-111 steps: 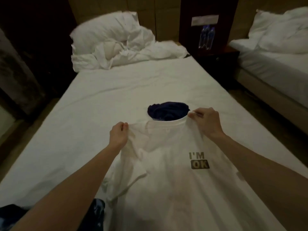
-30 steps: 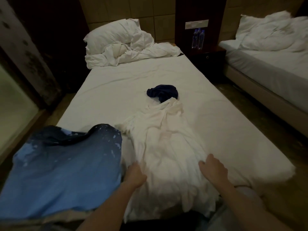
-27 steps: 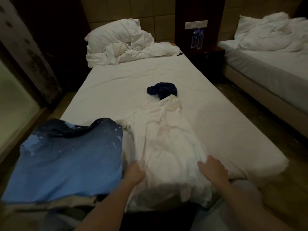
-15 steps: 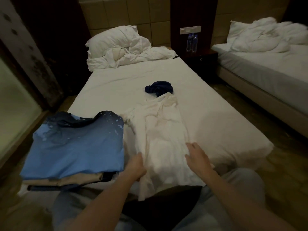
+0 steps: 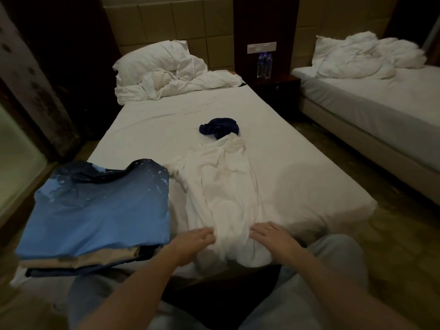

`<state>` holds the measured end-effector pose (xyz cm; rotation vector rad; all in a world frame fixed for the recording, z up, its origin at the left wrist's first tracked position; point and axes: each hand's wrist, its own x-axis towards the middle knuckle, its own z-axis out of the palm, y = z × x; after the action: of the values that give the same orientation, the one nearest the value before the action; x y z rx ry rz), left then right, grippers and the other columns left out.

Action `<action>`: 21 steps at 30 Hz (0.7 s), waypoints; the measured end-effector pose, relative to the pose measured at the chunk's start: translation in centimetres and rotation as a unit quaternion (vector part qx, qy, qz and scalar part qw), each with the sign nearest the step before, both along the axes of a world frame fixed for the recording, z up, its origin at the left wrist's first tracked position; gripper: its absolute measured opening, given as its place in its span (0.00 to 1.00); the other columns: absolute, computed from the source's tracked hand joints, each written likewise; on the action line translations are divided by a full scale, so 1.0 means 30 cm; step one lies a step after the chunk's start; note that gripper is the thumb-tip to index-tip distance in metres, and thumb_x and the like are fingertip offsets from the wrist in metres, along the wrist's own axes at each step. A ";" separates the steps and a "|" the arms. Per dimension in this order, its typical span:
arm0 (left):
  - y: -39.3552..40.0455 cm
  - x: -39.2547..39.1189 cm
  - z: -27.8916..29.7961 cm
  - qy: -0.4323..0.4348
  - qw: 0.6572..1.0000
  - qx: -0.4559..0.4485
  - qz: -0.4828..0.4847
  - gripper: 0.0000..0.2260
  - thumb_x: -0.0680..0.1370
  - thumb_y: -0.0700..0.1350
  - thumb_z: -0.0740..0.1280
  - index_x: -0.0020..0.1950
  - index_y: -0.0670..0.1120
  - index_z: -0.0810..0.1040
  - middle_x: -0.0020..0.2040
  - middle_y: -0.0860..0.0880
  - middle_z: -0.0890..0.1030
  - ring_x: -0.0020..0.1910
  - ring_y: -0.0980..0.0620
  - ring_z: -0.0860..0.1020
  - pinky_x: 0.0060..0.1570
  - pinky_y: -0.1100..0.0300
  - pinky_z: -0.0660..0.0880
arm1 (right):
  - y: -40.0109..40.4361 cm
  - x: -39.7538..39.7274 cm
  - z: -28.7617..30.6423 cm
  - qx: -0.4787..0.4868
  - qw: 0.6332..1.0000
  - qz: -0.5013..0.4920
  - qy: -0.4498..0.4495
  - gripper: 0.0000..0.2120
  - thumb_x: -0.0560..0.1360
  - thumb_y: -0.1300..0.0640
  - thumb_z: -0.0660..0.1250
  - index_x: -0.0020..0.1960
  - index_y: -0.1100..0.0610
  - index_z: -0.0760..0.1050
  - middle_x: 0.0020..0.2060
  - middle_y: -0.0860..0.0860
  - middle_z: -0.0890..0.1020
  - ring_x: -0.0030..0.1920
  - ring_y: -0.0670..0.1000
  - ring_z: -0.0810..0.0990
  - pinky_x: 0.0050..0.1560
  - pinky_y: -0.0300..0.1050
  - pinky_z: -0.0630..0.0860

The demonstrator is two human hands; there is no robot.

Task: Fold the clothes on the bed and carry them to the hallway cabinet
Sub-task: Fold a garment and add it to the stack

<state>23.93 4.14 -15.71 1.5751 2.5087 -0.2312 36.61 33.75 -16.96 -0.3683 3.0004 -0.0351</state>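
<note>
Across most of the view stretches the bed (image 5: pixel 273 144), its white sheet running toward twelve o'clock, with a second bed (image 5: pixel 381 110) at two o'clock. Crumpled bedding (image 5: pixel 166 72) lies heaped at its far end. At nine o'clock sits a stack of folded clothes (image 5: pixel 95 206), a blue shirt on top. Just beside it, at centre, the white T-shirt (image 5: pixel 226 186) lies narrowed lengthwise, its collar touching a dark blue garment (image 5: pixel 220 127). At six o'clock the left hand (image 5: pixel 198 239) pinches the shirt's hem, while the right hand (image 5: pixel 269 234) rests on it with fingers straight.
</note>
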 end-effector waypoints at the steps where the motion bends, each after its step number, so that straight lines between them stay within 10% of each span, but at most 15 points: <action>1: -0.005 -0.004 -0.013 0.014 1.000 0.004 -0.007 0.33 0.71 0.31 0.67 0.72 0.53 0.62 0.79 0.50 0.57 0.74 0.48 0.64 0.64 0.54 0.70 | 0.012 -0.004 -0.010 0.028 0.999 0.004 -0.019 0.45 0.39 0.53 0.81 0.58 0.48 0.79 0.60 0.48 0.80 0.58 0.50 0.80 0.56 0.47 0.78; 7: 0.024 0.017 -0.064 0.087 0.994 0.053 -0.046 0.27 0.56 0.46 0.72 0.55 0.56 0.74 0.55 0.45 0.83 0.42 0.50 0.85 0.34 0.63 0.78 | -0.033 -0.042 -0.030 0.100 0.993 0.035 0.043 0.17 0.67 0.56 0.63 0.56 0.49 0.73 0.59 0.51 0.79 0.52 0.54 0.81 0.44 0.47 0.77; 14: 0.022 0.028 -0.103 -0.027 0.982 0.157 0.098 0.17 0.71 0.43 0.63 0.59 0.53 0.76 0.57 0.46 0.82 0.47 0.45 0.84 0.44 0.55 0.81 | -0.059 -0.073 -0.057 0.070 0.995 -0.034 0.062 0.18 0.62 0.57 0.73 0.50 0.48 0.79 0.52 0.48 0.80 0.48 0.52 0.80 0.43 0.47 0.74; 18: 0.038 0.035 -0.049 -0.145 0.898 0.277 0.311 0.08 0.83 0.45 0.58 0.59 0.46 0.74 0.55 0.41 0.82 0.53 0.40 0.80 0.53 0.48 0.76 | -0.065 -0.120 0.003 -0.030 0.992 -0.119 0.032 0.18 0.75 0.52 0.51 0.56 0.52 0.77 0.56 0.50 0.79 0.58 0.54 0.78 0.56 0.50 0.68; 21: 0.049 0.022 0.008 -0.223 0.837 0.325 0.380 0.13 0.84 0.53 0.57 0.45 0.48 0.73 0.47 0.43 0.81 0.48 0.42 0.79 0.52 0.50 0.75 | -0.058 -0.155 0.052 -0.152 0.962 -0.224 -0.031 0.14 0.81 0.55 0.56 0.60 0.55 0.77 0.61 0.53 0.79 0.62 0.55 0.76 0.61 0.49 0.68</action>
<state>24.58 5.63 -15.48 0.4900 2.6663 1.0514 31.95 32.01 -15.40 0.2903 2.9451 -0.5387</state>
